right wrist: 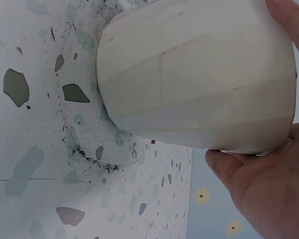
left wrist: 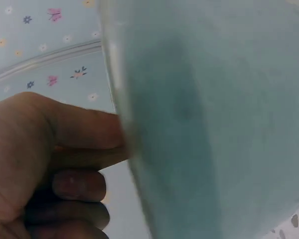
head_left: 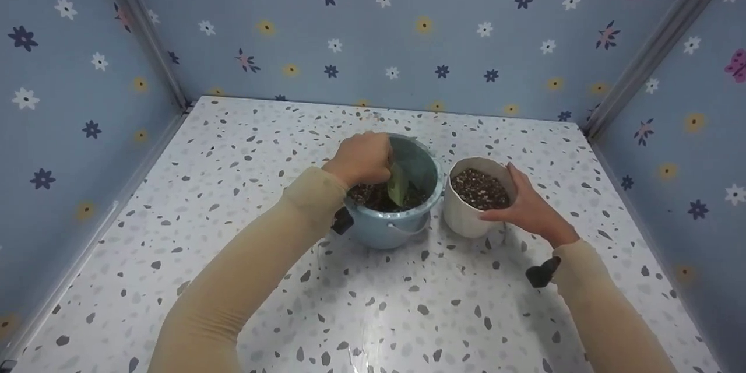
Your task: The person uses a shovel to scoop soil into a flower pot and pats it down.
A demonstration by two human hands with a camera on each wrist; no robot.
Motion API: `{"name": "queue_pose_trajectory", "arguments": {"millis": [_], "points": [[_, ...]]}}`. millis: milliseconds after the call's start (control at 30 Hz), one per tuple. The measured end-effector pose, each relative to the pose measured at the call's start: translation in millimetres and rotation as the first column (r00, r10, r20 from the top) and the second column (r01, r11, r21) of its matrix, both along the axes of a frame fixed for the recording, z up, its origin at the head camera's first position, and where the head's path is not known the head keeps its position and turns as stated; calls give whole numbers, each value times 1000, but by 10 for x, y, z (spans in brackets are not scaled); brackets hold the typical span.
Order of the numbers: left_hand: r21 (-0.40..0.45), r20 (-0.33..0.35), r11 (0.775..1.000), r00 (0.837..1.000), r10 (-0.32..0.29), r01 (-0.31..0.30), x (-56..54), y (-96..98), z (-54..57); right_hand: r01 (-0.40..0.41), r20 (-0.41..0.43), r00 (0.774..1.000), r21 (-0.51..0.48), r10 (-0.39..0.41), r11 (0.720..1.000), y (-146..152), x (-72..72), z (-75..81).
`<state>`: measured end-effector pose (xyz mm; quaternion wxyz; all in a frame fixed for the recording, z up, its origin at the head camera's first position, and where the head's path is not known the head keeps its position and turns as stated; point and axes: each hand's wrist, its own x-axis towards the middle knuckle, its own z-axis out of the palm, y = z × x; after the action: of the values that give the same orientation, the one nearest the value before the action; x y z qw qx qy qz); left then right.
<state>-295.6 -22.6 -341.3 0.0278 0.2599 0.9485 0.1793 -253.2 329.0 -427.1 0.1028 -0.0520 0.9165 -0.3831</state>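
Observation:
In the head view, my left hand point(head_left: 364, 157) is over a light blue bucket point(head_left: 387, 230) with dark soil inside. Its fingers are curled and appear to pinch a green leaf point(head_left: 398, 185), which hangs tip down just above the soil. The bucket wall hides the fingertips in the left wrist view, where the other fingers point(left wrist: 79, 185) are folded in. Right of the bucket stands a white flowerpot point(head_left: 463, 220) filled with speckled soil point(head_left: 481, 189). My right hand point(head_left: 533, 213) grips the pot's right side near the rim, thumb and fingers spread around it.
A white speckled tabletop point(head_left: 262, 297) lies under both containers. Dark soil crumbs point(right wrist: 92, 159) are scattered beside the pot's base. Blue panels point(head_left: 373, 11) with flowers and butterflies enclose the back and both sides. The bucket's handle point(head_left: 411, 230) hangs down at its front.

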Motion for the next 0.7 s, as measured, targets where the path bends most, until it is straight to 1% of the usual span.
{"name": "queue_pose_trajectory", "arguments": {"millis": [100,233,367,500,600,700], "points": [[9,12,1000,1000,26,-26,-1,-76,-42,-3,5,1000,-4,3,1000,-8,7,-5],[30,43,998,998,51,-52,-10,-194,-63,2,11,1000,1,-2,1000,-5,13,6],[56,87,997,995,56,-61,-24,-276,-51,0,23,1000,-1,0,1000,-9,22,32],[68,122,994,990,74,-83,-31,-361,-5,-2,33,999,-6,2,1000,-15,26,39],[73,116,993,990,84,-93,-32,-417,39,0,23,1000,-4,0,1000,-13,24,34],[72,89,993,993,82,-89,-33,-451,64,2,17,1000,-4,-2,1000,-10,23,29]]}}
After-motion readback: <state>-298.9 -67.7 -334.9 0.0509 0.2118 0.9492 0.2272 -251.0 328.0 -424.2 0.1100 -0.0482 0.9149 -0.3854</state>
